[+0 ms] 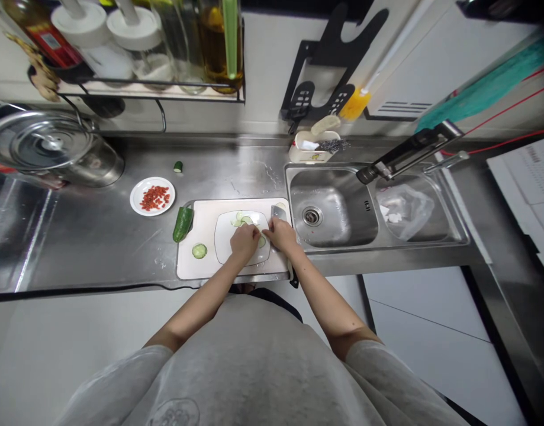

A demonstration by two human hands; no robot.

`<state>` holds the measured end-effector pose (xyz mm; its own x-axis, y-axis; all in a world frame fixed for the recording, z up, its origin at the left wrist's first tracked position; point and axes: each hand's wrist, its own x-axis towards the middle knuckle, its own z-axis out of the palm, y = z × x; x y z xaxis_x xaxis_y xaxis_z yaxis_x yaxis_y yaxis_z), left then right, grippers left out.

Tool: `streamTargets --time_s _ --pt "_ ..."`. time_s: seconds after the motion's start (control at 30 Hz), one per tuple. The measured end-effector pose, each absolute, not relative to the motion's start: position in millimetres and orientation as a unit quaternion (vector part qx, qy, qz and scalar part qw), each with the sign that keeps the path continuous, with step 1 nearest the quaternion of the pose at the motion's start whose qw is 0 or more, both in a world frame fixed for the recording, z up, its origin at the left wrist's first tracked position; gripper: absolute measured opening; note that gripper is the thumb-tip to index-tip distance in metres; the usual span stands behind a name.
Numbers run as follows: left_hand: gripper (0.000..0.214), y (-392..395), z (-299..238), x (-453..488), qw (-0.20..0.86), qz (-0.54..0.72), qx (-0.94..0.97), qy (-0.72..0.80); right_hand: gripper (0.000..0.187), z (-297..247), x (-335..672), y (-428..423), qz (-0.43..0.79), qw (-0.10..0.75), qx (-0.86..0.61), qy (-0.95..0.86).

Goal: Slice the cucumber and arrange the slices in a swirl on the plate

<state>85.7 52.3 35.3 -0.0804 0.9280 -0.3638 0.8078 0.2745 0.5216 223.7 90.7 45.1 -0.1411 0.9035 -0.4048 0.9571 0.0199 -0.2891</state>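
Both hands are over a white square plate (222,239) on a pale cutting board (192,266). My left hand (245,239) is closed, its fingertips pinching what looks like a thin cucumber slice. Close to its right, my right hand (281,235) has its fingers pinched at the same spot; the slice is mostly hidden by the fingers. Thin cucumber slices (242,219) lie at the plate's far side. A knife (278,211) rests at the board's right end, partly behind my right hand. One cut cucumber round (199,251) lies on the board's left.
A large cucumber piece (183,224) lies against the board's left edge, with a small cucumber end (178,167) farther back. A white plate (135,204) holds red berries. To the right is a sink (334,204); a lidded steel pot (89,160) stands left, beneath a bottle rack (156,89).
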Motion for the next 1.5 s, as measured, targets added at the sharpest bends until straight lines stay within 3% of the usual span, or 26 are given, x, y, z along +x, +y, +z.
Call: streamTargets --time_s 0.47,0.63,1.03,1.27,1.5 --pt "0.011 50 34 85 0.318 0.109 0.588 0.735 0.014 47 234 54 -0.231 -0.043 0.664 0.710" --pt "0.012 48 32 85 0.306 0.104 0.596 0.735 0.022 42 226 34 -0.190 -0.048 0.691 0.696" --pt "0.018 46 30 85 0.275 0.098 0.605 0.741 0.027 41 222 35 -0.219 -0.068 0.693 0.683" --pt "0.016 37 49 58 0.304 0.185 0.570 0.741 0.021 46 238 43 -0.213 -0.157 0.706 0.656" --pt "0.021 -4 52 -11 0.260 0.275 0.500 0.779 0.020 46 248 47 -0.206 -0.138 0.716 0.653"
